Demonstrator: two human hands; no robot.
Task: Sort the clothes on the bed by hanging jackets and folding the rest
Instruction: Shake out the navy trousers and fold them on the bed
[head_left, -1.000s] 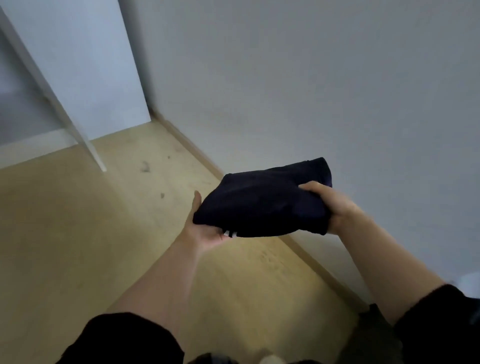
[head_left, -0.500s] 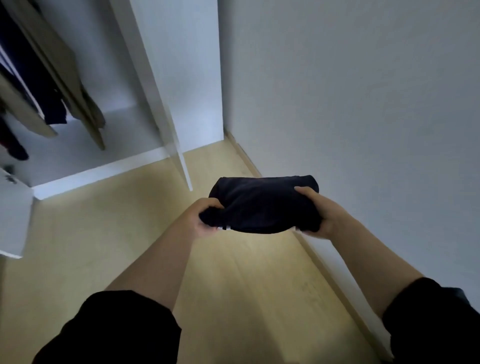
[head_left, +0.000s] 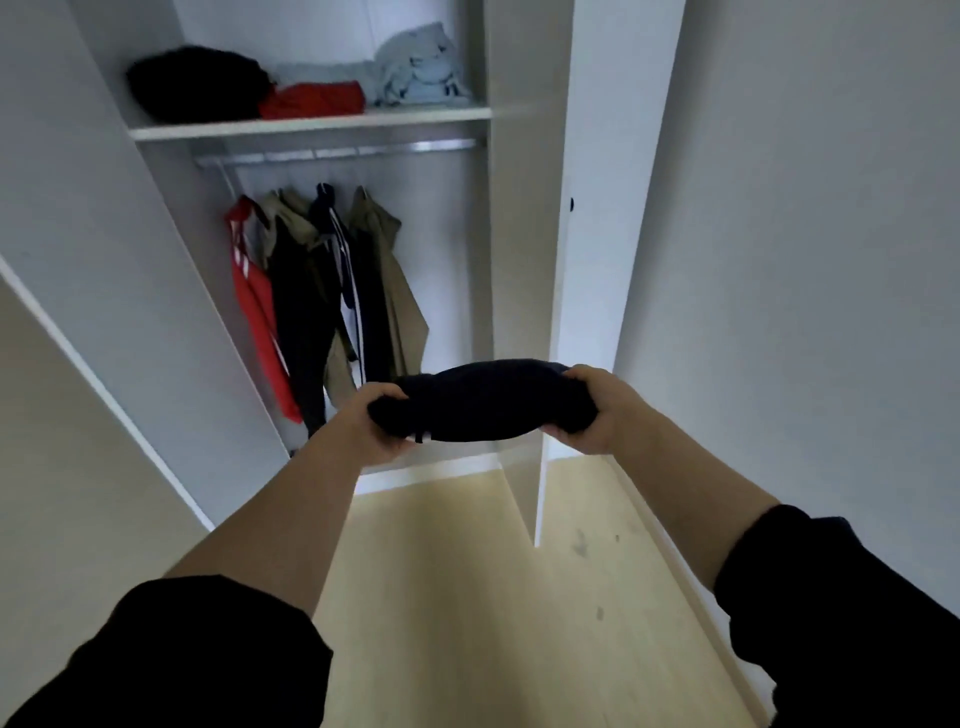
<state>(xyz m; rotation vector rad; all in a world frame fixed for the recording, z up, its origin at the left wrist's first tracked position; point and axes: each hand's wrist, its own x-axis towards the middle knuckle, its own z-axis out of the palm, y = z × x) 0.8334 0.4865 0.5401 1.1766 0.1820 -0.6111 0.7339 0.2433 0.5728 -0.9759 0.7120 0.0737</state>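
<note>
I hold the folded dark garment (head_left: 483, 402) crosswise before the open wardrobe (head_left: 519, 260), left hand (head_left: 376, 423) and right hand (head_left: 602, 410) each clenched on one end, the shelf (head_left: 311, 126) front edge well above, ahead.

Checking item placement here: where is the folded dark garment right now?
Head view, centre: the folded dark garment is gripped at its ends by the left hand and right hand, in front of the open wardrobe.
</note>
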